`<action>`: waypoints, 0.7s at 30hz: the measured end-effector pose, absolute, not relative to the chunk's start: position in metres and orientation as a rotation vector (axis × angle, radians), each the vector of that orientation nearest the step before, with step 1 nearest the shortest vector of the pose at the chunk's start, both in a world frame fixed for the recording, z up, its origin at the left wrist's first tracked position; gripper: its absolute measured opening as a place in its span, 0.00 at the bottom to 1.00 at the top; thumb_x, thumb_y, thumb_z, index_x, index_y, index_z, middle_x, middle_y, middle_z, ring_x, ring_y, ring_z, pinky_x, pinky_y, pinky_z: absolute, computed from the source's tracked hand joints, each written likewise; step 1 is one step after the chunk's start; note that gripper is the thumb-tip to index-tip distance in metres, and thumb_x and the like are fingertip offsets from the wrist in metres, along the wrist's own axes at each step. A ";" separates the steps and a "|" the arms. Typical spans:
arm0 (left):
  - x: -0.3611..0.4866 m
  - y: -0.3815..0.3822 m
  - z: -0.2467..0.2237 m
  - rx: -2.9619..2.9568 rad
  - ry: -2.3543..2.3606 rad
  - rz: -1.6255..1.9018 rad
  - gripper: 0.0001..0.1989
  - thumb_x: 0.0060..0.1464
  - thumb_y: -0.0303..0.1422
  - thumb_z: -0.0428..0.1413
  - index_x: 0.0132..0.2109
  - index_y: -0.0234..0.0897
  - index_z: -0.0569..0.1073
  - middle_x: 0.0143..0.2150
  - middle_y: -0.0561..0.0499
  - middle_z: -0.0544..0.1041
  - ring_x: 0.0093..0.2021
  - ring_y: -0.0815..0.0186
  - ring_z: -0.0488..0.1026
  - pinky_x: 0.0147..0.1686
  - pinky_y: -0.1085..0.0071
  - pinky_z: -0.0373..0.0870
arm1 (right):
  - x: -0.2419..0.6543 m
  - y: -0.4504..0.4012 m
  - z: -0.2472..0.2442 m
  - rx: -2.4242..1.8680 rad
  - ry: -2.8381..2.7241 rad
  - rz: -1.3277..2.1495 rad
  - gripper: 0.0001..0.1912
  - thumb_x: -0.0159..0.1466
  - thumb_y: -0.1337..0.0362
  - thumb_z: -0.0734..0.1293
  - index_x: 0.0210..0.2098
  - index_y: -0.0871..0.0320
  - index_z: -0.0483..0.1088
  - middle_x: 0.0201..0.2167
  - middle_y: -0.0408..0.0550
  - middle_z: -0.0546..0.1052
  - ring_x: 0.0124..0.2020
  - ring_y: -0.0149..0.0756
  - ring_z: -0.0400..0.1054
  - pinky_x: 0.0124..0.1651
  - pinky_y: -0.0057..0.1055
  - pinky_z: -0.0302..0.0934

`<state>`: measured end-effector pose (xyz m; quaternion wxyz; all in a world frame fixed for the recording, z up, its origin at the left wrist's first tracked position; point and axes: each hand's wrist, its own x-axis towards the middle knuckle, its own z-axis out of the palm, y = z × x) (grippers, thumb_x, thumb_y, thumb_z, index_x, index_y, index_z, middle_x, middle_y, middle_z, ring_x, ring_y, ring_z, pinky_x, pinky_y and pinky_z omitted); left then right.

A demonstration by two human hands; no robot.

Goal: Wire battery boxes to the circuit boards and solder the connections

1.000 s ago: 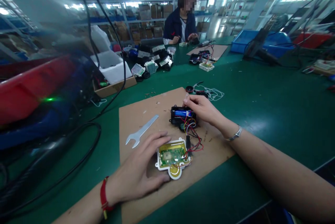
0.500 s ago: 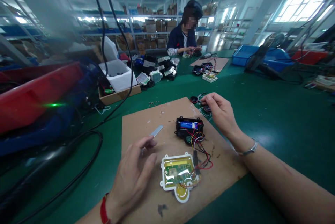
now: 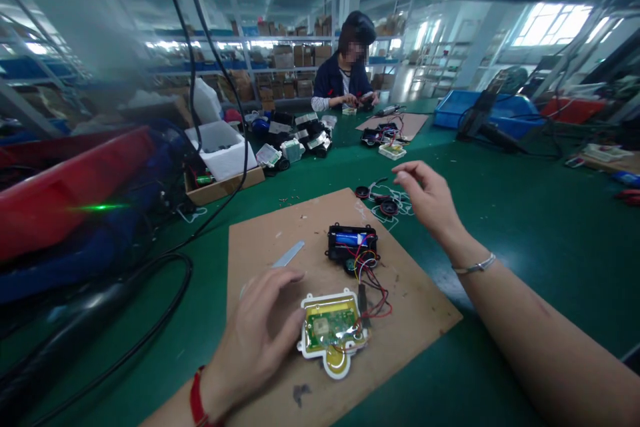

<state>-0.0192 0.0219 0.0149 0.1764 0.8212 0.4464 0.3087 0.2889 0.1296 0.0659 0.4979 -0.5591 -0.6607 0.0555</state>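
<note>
My left hand [image 3: 257,327] is open with fingers curved, its thumb at the left edge of a white plastic housing [image 3: 305,327] that contains a green circuit board [image 3: 333,327] under a clear glossy layer. Whether the thumb touches it, I cannot tell. Wires run from this housing to a black case [image 3: 340,252] with a blue battery cell [image 3: 347,239]. A flat grey blade-like strip [image 3: 290,254] lies beyond my left fingers. My right hand [image 3: 427,197] hovers empty, thumb and forefinger slightly apart, by round black speakers [image 3: 388,207] with thin white leads.
A brown board [image 3: 410,307] lies under the parts on the green table [image 3: 525,227]. Small screws [image 3: 287,200] are scattered behind it. Left are a foam box [image 3: 227,150], a red bin [image 3: 65,174] and black cables. A co-worker [image 3: 345,74] sits opposite; a blue bin [image 3: 487,110] stands right.
My right hand has come off the speaker and its leads and lifted slightly away. My left hand has moved closer to the white housing. The view has shifted a little.
</note>
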 end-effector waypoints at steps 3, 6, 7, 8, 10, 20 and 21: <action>-0.016 0.022 0.018 2.361 1.273 0.890 0.15 0.59 0.36 0.50 0.54 0.45 0.62 0.52 0.49 0.70 0.52 0.61 0.67 0.49 0.59 0.69 | 0.271 0.120 0.058 -1.338 -1.987 0.459 0.15 0.62 0.57 0.65 0.45 0.58 0.71 0.42 0.52 0.75 0.44 0.41 0.68 0.46 0.39 0.60; -0.016 0.024 0.021 2.370 1.341 0.945 0.14 0.60 0.35 0.50 0.52 0.45 0.63 0.51 0.49 0.71 0.51 0.61 0.68 0.48 0.61 0.69 | 0.253 0.112 0.046 -1.286 -2.151 0.735 0.12 0.60 0.63 0.67 0.44 0.58 0.71 0.43 0.52 0.76 0.43 0.41 0.69 0.46 0.38 0.61; -0.017 0.025 0.022 2.374 1.361 0.956 0.13 0.60 0.35 0.50 0.52 0.45 0.64 0.50 0.50 0.71 0.51 0.61 0.69 0.47 0.62 0.70 | 0.250 0.111 0.043 -1.268 -2.140 0.816 0.10 0.60 0.67 0.66 0.42 0.58 0.71 0.41 0.51 0.76 0.42 0.40 0.69 0.46 0.37 0.61; -0.018 0.026 0.023 2.381 1.376 0.966 0.13 0.60 0.35 0.50 0.52 0.45 0.64 0.50 0.50 0.72 0.50 0.62 0.69 0.47 0.62 0.70 | 0.248 0.110 0.041 -1.252 -2.109 0.886 0.09 0.59 0.71 0.65 0.39 0.58 0.72 0.40 0.49 0.77 0.41 0.39 0.69 0.46 0.37 0.60; -0.018 0.033 0.029 2.395 1.388 0.987 0.12 0.60 0.36 0.50 0.51 0.45 0.66 0.49 0.50 0.72 0.50 0.62 0.69 0.47 0.63 0.69 | 0.247 0.111 0.039 -1.216 -2.011 1.024 0.10 0.57 0.76 0.64 0.35 0.59 0.71 0.38 0.48 0.77 0.41 0.37 0.69 0.47 0.36 0.60; 0.059 0.174 0.083 2.444 1.333 0.648 0.08 0.59 0.31 0.49 0.43 0.37 0.72 0.43 0.50 0.76 0.44 0.64 0.72 0.45 0.68 0.68 | 0.251 0.119 0.025 -0.688 -1.696 1.605 0.09 0.57 0.67 0.67 0.33 0.58 0.61 0.42 0.51 0.74 0.48 0.38 0.67 0.51 0.39 0.57; 0.073 0.190 0.080 2.476 1.307 0.591 0.08 0.58 0.31 0.51 0.43 0.36 0.72 0.43 0.49 0.76 0.44 0.64 0.72 0.45 0.67 0.68 | 0.248 0.117 0.025 -0.677 -1.720 1.607 0.08 0.56 0.69 0.65 0.33 0.58 0.60 0.42 0.51 0.74 0.48 0.38 0.67 0.50 0.38 0.58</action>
